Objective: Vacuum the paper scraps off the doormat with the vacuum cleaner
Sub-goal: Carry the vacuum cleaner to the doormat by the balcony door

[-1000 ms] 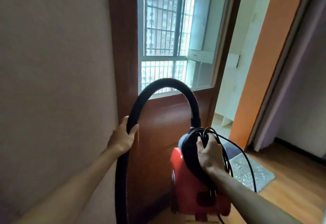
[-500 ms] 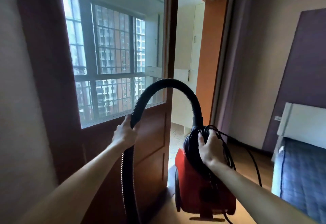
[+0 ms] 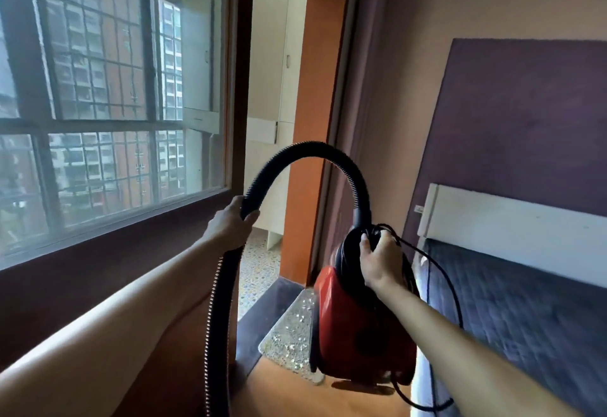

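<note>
A red and black vacuum cleaner [image 3: 348,328] hangs in the air in front of me. My right hand [image 3: 377,259] grips its black top handle together with loops of black cord. From the top of the body a black ribbed hose [image 3: 315,150] arches up and over to the left. My left hand [image 3: 230,224] grips that hose where it turns downward. Below, on the floor, lies the grey speckled doormat [image 3: 289,334] strewn with pale paper scraps [image 3: 303,313]; the vacuum body hides its right part.
A dark wooden door with a glass pane [image 3: 108,114] stands close on the left. An orange door frame [image 3: 312,120] and an open doorway lie straight ahead. A bed with a dark blue quilt [image 3: 525,318] fills the right. Black cord [image 3: 453,301] dangles beside it.
The view has swung right and forward along the door, bringing the bed and the doormat into view. Both hands keep their holds on the hose and the vacuum.
</note>
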The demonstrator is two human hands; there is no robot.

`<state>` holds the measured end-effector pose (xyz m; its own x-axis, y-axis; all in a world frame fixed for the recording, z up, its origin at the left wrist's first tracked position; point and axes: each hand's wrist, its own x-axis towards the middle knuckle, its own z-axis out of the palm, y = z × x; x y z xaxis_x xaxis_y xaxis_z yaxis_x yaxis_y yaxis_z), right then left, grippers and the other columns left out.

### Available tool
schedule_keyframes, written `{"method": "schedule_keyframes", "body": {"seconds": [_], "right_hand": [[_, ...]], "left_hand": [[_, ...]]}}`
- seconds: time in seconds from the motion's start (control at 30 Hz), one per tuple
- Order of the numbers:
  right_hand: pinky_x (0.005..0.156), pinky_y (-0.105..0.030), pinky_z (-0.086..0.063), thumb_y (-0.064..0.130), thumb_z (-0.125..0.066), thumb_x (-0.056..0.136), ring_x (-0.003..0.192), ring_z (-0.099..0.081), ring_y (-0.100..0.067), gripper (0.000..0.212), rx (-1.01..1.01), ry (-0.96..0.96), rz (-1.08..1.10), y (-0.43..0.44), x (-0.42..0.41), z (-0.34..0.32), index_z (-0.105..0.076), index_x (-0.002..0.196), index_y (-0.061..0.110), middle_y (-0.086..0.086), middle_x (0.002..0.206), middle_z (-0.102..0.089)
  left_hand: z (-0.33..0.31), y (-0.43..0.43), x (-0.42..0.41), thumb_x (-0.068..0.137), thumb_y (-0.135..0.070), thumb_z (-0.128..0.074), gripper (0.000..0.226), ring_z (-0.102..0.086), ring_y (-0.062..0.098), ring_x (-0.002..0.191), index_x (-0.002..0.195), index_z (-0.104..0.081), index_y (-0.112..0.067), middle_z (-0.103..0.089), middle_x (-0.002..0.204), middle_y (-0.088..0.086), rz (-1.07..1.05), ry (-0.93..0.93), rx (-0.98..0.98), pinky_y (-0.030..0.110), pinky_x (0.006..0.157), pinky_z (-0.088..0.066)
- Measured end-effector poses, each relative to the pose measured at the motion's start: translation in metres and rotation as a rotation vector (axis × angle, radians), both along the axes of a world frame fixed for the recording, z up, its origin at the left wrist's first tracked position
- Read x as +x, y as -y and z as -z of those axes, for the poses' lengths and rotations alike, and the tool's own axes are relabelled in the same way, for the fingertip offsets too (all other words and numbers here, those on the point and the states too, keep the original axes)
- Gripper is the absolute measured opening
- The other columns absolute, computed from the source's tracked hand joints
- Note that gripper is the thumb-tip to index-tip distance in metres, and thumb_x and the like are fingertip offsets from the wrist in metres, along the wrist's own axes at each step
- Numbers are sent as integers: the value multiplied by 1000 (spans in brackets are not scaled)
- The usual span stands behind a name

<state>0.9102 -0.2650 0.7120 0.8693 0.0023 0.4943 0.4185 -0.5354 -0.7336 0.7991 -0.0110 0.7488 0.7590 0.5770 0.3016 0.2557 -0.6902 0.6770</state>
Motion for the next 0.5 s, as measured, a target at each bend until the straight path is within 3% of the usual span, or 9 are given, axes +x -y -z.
{"method": "schedule_keyframes", "body": {"seconds": [0.23,0.37,0.5], "right_hand": [[86,-41,-47,26,-56,96,105,-62,-41,31,38,7,160,-8,61,-12,-58,112,-2,-24,113,-66],[73,-49,-57,33,-54,95,86,-67,-41,30,31,-9,226,-6,90,-14,-57,105,5,-20,102,-68],[79,-42,-54,33,-54,96,94,-65,-39,31,-11,-9,281,1,119,-13,-58,107,4,-20,104,-68]], "left_hand": [[-16,-16,92,102,-37,-51,38,-54,22,73,136,-48,-19,-61,98,9,123,17,57,30,65,-41],[-17,-19,133,103,-33,-50,38,-48,12,60,136,-46,-15,-58,92,7,196,60,81,25,49,-32],[-12,-22,177,101,-34,-52,37,-57,25,68,132,-49,-14,-60,86,9,245,88,41,32,62,-44]]}}
